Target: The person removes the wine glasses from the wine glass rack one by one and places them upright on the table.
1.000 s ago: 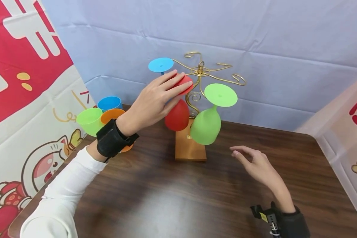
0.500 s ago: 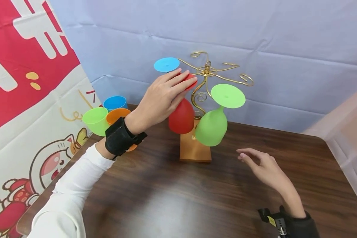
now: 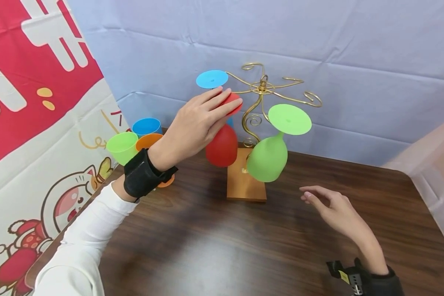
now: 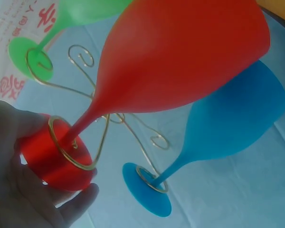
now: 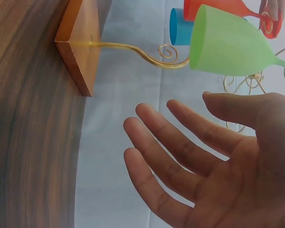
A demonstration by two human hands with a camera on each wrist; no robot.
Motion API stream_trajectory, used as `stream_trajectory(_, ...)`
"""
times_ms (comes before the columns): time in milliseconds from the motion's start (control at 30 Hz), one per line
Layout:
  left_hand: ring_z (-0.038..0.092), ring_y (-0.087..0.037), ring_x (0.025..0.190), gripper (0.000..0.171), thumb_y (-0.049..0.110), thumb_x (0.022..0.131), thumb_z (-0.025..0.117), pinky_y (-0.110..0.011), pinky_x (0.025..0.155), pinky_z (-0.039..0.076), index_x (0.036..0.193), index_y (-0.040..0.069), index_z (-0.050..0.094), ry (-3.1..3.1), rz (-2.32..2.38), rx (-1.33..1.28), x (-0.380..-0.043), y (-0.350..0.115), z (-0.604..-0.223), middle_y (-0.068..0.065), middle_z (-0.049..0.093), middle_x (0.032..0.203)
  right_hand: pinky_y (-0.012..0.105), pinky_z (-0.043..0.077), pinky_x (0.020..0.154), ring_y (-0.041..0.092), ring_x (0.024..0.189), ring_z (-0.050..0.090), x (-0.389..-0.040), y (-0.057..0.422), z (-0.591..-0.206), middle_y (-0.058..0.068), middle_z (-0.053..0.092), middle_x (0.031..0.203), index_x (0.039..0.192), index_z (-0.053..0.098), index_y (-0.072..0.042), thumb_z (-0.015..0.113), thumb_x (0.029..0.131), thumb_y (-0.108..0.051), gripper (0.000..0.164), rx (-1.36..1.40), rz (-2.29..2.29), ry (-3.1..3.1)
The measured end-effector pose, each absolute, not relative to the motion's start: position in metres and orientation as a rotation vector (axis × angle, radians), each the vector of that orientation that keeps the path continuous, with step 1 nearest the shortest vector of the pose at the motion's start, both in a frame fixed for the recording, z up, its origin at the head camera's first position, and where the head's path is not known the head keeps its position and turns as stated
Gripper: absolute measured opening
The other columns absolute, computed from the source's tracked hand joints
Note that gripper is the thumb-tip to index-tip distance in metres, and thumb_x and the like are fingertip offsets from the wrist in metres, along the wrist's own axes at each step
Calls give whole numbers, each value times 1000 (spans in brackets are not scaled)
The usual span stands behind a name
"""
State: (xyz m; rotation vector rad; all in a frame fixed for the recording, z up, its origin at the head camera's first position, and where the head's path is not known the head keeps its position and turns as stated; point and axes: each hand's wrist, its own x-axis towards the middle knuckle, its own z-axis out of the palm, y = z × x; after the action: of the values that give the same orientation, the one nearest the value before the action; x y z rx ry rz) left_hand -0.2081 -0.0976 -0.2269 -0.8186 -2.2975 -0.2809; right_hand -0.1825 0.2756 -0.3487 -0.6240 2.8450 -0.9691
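A red plastic wine glass (image 3: 222, 146) hangs upside down on a gold wire stand (image 3: 252, 113), its stem inside one wire loop in the left wrist view. My left hand (image 3: 192, 129) holds the glass's round foot (image 4: 61, 156) between thumb and fingers. Behind it a blue wine glass (image 4: 232, 118) hangs by its foot from another loop. A green wine glass (image 3: 268, 158) hangs tilted from the stand's right side. My right hand (image 3: 336, 211) hovers over the table to the right, fingers loosely bent and holding nothing, apart from the green glass.
The stand's wooden base (image 3: 246, 185) rests on the dark wood table (image 3: 214, 246). At the left stand upright green (image 3: 120, 148), blue (image 3: 146, 126) and orange (image 3: 148, 141) glasses, partly behind my left arm. Bare curled hooks (image 3: 311, 98) reach out at the stand's back and right.
The head view has shifted, so the scene sits farther right in it. My left hand stays at the red wine glass's foot, and my right hand still hovers.
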Motion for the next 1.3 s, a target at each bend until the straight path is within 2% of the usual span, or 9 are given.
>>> stream_trajectory(167, 46, -34, 146, 44, 18, 102, 64, -48, 119, 42, 145, 15, 59, -2327, -285, -763, -209, -99, -226, -15, 54, 152, 27, 56, 74, 31, 107, 74, -182, 278, -348, 12, 76, 116, 135, 65, -10, 54, 108, -26, 33, -623, -960, 2845)
stream_trajectory(400, 42, -35, 148, 44, 27, 104, 60, -47, 121, 39, 146, 13, 58, -2345, -310, -729, -214, -96, -225, -17, 51, 155, 53, 55, 89, 38, 116, 69, -181, 278, -346, 12, 76, 117, 135, 64, -9, 51, 109, -29, 36, -628, -951, 2848)
stream_trajectory(500, 41, -35, 148, 46, 31, 104, 59, -45, 123, 36, 146, 12, 58, -2346, -314, -727, -218, -94, -225, -17, 50, 155, 58, 54, 90, 39, 117, 68, -181, 277, -346, 14, 76, 119, 136, 64, -9, 51, 109, -30, 36, -624, -956, 2836)
stream_trajectory(767, 40, -35, 149, 46, 29, 104, 59, -44, 123, 36, 147, 13, 56, -2376, -327, -750, -225, -86, -227, -17, 50, 155, 56, 56, 89, 39, 117, 68, -180, 274, -348, 16, 74, 121, 135, 64, -8, 53, 108, -29, 36, -618, -962, 2804)
stream_trajectory(1000, 39, -34, 150, 44, 17, 104, 58, -43, 126, 31, 148, 13, 55, -2382, -315, -780, -227, -81, -225, -17, 50, 155, 55, 56, 90, 38, 116, 69, -181, 273, -348, 16, 74, 121, 134, 65, -7, 52, 108, -28, 35, -637, -966, 2803)
stream_trajectory(1133, 41, -35, 149, 44, 16, 104, 58, -45, 128, 27, 148, 14, 56, -2363, -303, -800, -228, -76, -224, -17, 51, 154, 53, 56, 88, 38, 116, 69, -181, 274, -347, 16, 74, 120, 133, 65, -7, 52, 108, -27, 34, -639, -954, 2809)
stream_trajectory(1300, 40, -33, 149, 45, 16, 104, 57, -46, 129, 23, 149, 15, 55, -2370, -307, -826, -227, -71, -223, -14, 51, 155, 56, 56, 90, 39, 117, 68, -181, 276, -348, 17, 74, 122, 134, 65, -7, 52, 108, -27, 35, -632, -957, 2803)
